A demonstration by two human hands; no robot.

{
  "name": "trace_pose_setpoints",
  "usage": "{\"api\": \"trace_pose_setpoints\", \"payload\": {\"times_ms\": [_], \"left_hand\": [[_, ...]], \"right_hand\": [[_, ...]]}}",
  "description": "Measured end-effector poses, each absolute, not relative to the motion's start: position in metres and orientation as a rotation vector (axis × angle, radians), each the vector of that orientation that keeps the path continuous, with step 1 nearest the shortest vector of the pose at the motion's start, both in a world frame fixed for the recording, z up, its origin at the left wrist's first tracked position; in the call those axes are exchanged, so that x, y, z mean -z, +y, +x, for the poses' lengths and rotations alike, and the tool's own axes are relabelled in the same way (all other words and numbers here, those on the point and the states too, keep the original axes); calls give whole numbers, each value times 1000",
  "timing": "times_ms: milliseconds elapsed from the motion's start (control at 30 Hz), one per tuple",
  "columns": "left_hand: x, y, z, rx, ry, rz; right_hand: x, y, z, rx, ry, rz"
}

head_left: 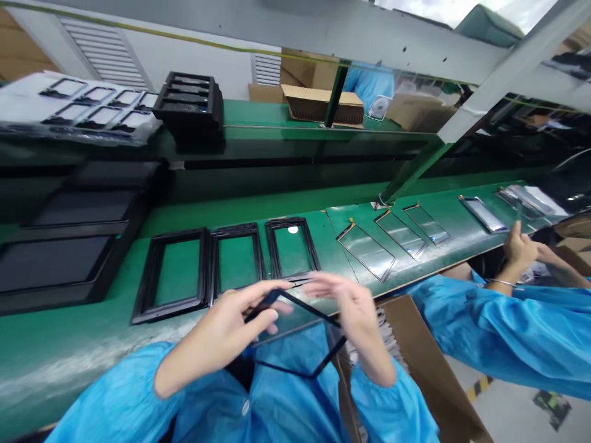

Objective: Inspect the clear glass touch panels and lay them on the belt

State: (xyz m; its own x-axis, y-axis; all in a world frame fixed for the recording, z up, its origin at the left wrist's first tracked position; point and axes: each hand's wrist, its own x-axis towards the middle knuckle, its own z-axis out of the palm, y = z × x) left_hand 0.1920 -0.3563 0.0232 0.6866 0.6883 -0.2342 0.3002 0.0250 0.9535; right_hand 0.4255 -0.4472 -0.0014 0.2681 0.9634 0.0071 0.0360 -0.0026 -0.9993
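Observation:
A thin black rectangular frame [310,308] is tilted above my lap, in front of the bench edge. My left hand [226,323] grips its upper left corner between thumb and fingers. At the opposite side my right hand [357,317] lies against the frame, fingers stretched leftward and smeared by motion; whether it grips the frame is hidden. Just beyond my hands, black frames lie in stacks: a left stack [154,277], a middle stack [261,252] and a right stack [311,243] with a round white sticker [292,230].
Clear panels with black edges [367,252] lie on the green bench [152,338] to the right. Black trays [55,258] stand at left, a black rack [189,104] behind. A co-worker's hand [521,246] is at far right. An open cardboard box [415,351] sits below the edge.

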Motion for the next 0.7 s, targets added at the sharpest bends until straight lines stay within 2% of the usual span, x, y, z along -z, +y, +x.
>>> {"api": "trace_pose_setpoints", "payload": {"times_ms": [100, 200, 300, 400, 567, 700], "left_hand": [[-18, -360, 186, -562, 994, 1251], [-9, -363, 182, -707, 1053, 1160], [-1, -363, 180, -736, 1039, 1182], [2, -360, 177, -756, 1046, 1408], [-17, -348, 180, -784, 925, 2300], [-33, -337, 184, -577, 821, 2354]], "right_hand": [[18, -461, 454, -846, -873, -1424], [35, -472, 462, -991, -732, -1359], [40, -476, 449, -1003, -617, -1298], [31, -474, 435, -938, -610, -1316], [18, -477, 429, -879, -673, -1360], [20, -480, 433, -893, -653, -1362]]}}
